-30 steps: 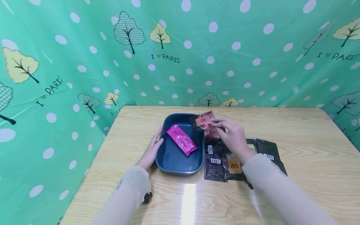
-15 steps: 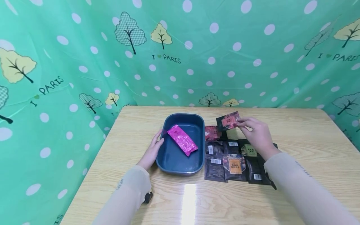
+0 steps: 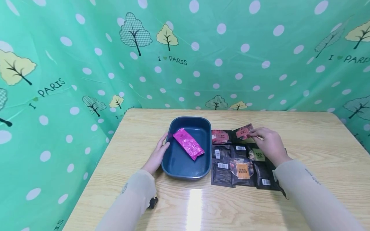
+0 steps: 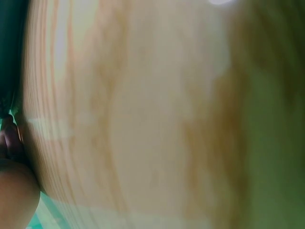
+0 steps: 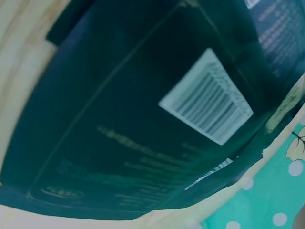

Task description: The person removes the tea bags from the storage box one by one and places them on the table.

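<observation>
In the head view my right hand pinches the right corner of a black sachet with a red label, low over the back row of sachets. Left of it lies another red-labelled sachet. Closer to the front, several black sachets are laid side by side, including one with an orange label and one with a green label. My left hand rests along the left side of a dark blue bin, fingers extended against its wall. Inside the bin is a shiny pink packet.
The wooden table ends at a green curtain behind and on the left. Black sachets with a white barcode label fill much of the right wrist view. A small dark object shows beside the left cuff.
My right hand has carried the red-labelled sachet right, away from above the bin, then lowered it beside the other red-labelled one. The left hand stays at the bin.
</observation>
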